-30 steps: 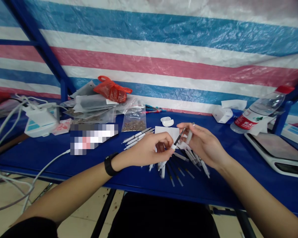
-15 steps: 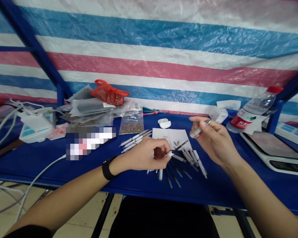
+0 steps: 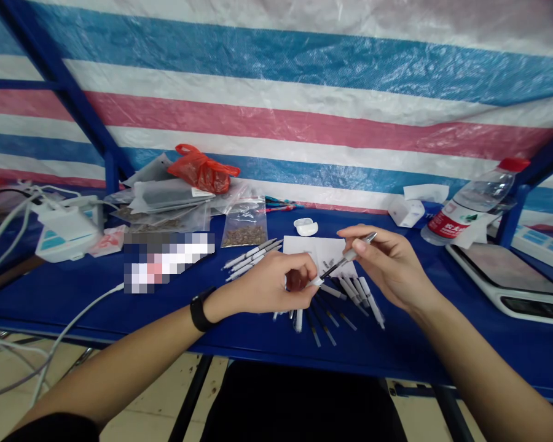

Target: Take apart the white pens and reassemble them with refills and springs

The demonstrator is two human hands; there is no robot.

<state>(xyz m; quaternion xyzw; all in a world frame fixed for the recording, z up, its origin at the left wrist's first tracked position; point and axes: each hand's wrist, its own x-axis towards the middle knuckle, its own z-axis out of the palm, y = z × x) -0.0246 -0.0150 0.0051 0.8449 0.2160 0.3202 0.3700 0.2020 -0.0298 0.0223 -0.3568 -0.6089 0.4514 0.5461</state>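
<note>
My left hand pinches a white pen barrel, and a dark refill sticks out of it up to the right. My right hand grips the front part of the pen, a whitish tube with a silver tip. Its lower end meets the refill's upper end, the refill apparently entering it. Below the hands lie loose dark refills and several white pen barrels. Left of them is a row of pens with silver tips. White paper with small silver parts on it lies behind.
An open white earbud case and a zip bag of brown bits stand behind. At right are a bottle and a scale. White cables and a power adapter crowd the left, near a red plastic bag.
My right hand has moved left and down, bringing the pen's front part onto the refill's end. My left hand has stayed nearly still.
</note>
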